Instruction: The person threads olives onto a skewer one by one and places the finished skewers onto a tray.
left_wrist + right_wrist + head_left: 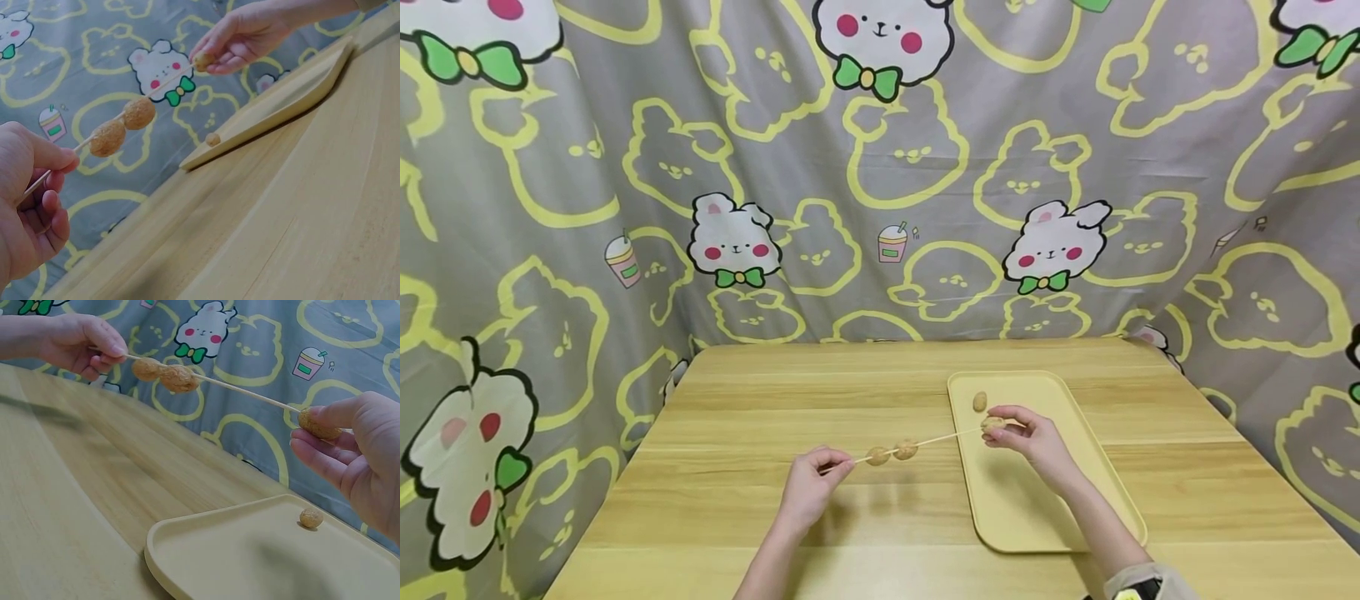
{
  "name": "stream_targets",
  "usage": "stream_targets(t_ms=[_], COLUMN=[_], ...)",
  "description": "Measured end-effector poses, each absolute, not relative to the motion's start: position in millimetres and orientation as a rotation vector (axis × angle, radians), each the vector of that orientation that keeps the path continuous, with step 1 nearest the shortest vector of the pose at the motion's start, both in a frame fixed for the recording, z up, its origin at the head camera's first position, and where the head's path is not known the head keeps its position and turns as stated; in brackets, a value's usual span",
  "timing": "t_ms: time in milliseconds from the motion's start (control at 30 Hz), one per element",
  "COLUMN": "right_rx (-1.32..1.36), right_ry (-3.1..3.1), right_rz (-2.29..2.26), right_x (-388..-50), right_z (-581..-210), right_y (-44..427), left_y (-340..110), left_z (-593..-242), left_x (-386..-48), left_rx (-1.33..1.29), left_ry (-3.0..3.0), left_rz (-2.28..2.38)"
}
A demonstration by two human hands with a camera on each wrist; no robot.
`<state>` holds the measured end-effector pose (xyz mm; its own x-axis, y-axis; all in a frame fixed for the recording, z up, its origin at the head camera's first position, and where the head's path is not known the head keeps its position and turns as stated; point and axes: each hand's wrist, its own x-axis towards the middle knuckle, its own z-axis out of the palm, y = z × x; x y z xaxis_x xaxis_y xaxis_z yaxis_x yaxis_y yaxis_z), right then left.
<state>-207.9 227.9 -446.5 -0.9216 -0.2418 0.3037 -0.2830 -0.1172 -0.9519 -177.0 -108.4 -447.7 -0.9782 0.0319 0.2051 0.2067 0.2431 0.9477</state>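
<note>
My left hand (811, 487) pinches the near end of a thin wooden skewer (250, 395), held above the table. Two brown balls are threaded on it side by side: one ball (107, 138) close to my left fingers, the other ball (139, 113) touching it. At the skewer's far tip, my right hand (1030, 437) pinches a third brown ball (319, 424) between thumb and fingers. Whether the tip has entered that ball, I cannot tell. One more brown ball (980, 402) lies in the yellow tray (1037, 517), near its far left corner.
The tray stands on the right half of a wooden table (700, 517), below my right forearm. A grey curtain (880, 200) with yellow outlines and cartoon bunnies hangs behind the table and along both sides. A dark watch (1142, 590) is on the right wrist.
</note>
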Motion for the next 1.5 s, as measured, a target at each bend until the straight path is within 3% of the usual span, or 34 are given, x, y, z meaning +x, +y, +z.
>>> stream_targets(t_ms=[833, 1167, 1500], right_rx=[0.681, 0.665, 0.686], right_ry=[-2.065, -2.086, -2.058], right_rz=[2.282, 2.285, 2.311], right_x=[-204, -204, -205], right_z=[-448, -447, -449], right_y=[219, 215, 213], left_y=[-105, -97, -95], left_z=[-450, -419, -416], left_x=[-173, -158, -156], left_rx=[-0.248, -0.252, -0.238], left_ry=[-2.352, -2.383, -2.392], left_rz=[-1.828, -1.828, -1.829])
